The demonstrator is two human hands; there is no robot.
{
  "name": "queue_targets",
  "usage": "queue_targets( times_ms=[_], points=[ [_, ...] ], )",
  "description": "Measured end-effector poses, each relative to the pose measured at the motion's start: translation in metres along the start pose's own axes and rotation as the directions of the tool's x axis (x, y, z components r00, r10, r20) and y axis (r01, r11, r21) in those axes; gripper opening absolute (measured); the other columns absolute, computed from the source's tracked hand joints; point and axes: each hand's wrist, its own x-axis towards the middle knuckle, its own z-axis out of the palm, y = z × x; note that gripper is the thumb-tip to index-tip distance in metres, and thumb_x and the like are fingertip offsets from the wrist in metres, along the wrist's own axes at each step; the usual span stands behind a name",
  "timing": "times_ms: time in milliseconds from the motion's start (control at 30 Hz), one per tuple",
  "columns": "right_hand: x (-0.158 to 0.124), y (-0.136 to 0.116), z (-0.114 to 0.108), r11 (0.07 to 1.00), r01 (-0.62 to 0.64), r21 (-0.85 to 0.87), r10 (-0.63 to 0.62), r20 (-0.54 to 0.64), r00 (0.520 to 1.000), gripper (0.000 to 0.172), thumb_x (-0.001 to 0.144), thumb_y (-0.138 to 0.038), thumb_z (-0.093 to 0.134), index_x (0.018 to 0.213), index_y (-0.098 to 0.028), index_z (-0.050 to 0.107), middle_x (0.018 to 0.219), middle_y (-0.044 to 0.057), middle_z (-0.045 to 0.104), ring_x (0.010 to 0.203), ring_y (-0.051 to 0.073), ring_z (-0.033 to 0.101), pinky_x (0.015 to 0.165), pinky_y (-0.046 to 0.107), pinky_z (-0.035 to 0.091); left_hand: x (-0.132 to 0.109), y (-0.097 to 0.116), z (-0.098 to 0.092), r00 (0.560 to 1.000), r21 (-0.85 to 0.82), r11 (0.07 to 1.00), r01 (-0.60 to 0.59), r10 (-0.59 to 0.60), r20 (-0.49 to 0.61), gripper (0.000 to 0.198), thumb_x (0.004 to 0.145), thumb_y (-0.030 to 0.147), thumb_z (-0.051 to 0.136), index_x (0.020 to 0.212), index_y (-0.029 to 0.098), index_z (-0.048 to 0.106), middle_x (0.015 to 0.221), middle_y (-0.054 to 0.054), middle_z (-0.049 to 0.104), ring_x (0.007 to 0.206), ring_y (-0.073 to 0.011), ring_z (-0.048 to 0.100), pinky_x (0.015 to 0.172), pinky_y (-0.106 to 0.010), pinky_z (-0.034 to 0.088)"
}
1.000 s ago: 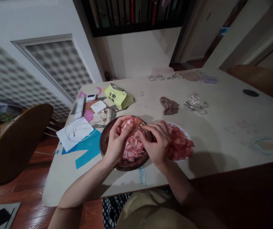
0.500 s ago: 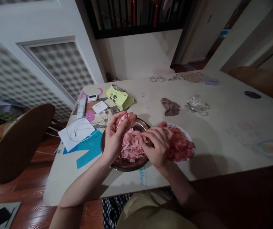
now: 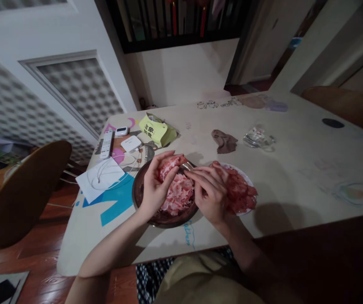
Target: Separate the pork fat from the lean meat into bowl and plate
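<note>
My left hand (image 3: 154,187) is curled around a clump of thin pink meat slices (image 3: 168,165), held over a dark round bowl (image 3: 137,190). The bowl holds a heap of pale pink sliced meat (image 3: 178,195). My right hand (image 3: 209,189) hovers at the bowl's right rim, fingers together and pointing left toward the clump; whether it grips anything I cannot make out. Behind the right hand stands a white plate (image 3: 246,179) piled with darker red meat slices (image 3: 240,192).
On the pale table (image 3: 295,177) lie a white paper with a cable (image 3: 100,179), a remote (image 3: 107,144), two small white devices (image 3: 131,143), a yellow-green pouch (image 3: 156,129), a brown cloth (image 3: 224,140) and crumpled clear plastic (image 3: 258,137). A wooden chair (image 3: 23,192) stands at the left.
My left hand stays raised with the meat clump. My right hand's fingers have stretched further left, closing in on the clump. The camera has shifted slightly.
</note>
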Motion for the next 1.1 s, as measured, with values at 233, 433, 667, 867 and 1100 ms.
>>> queue_targets(
  times_ms=[233,433,667,867,1100],
  points=[
    [-0.003,0.005,0.0,1.0,0.011,-0.003,-0.011,0.086,0.996,0.031,0.093,-0.004,0.058,0.106,-0.028,0.073,0.096,-0.002,0.08,0.101,0.018,0.07,0.108,0.044,0.037,-0.001,0.0,0.002,0.999,-0.01,1.0,0.025,-0.025,0.029,0.028,0.09,0.027,0.073,0.117,0.023,0.067,0.121,-0.008,0.071,0.119,-0.0244,0.066,0.111,-0.039,0.047],
    [-0.009,0.008,0.007,0.998,0.026,0.053,-0.036,0.185,0.982,0.031,0.093,-0.003,0.054,0.105,-0.026,0.072,0.101,-0.002,0.08,0.102,0.017,0.07,0.111,0.045,0.037,0.004,0.002,0.0,0.999,0.005,1.0,0.006,-0.007,0.037,0.021,0.092,0.025,0.071,0.113,0.022,0.069,0.118,-0.007,0.073,0.115,-0.0226,0.068,0.106,-0.037,0.05],
    [-0.008,0.011,0.004,0.999,-0.019,0.04,0.01,0.229,0.973,0.025,0.093,-0.006,0.056,0.097,-0.025,0.072,0.097,-0.001,0.078,0.1,0.018,0.068,0.109,0.043,0.039,0.011,0.003,-0.008,0.999,-0.028,0.999,0.022,-0.021,0.027,0.024,0.092,0.026,0.071,0.116,0.023,0.067,0.119,-0.008,0.072,0.116,-0.0236,0.068,0.109,-0.04,0.049],
    [-0.001,0.018,0.006,1.0,-0.012,-0.028,0.023,0.431,0.902,0.024,0.096,-0.009,0.055,0.102,-0.024,0.072,0.097,0.0,0.078,0.094,0.018,0.067,0.11,0.046,0.037,0.02,0.005,-0.02,1.0,-0.022,1.0,0.008,-0.008,0.024,0.024,0.09,0.027,0.074,0.112,0.021,0.07,0.116,-0.008,0.072,0.114,-0.0257,0.068,0.109,-0.041,0.049],
    [-0.001,0.019,0.035,0.977,0.101,-0.187,0.022,0.563,0.826,0.014,0.092,-0.022,0.067,0.103,-0.02,0.074,0.106,0.009,0.075,0.109,0.027,0.06,0.103,0.049,0.041,0.02,0.008,-0.027,0.996,0.03,1.0,-0.01,0.007,0.089,0.023,0.089,0.026,0.073,0.112,0.023,0.072,0.113,-0.007,0.073,0.111,-0.0266,0.068,0.109,-0.043,0.048]
  ],
)
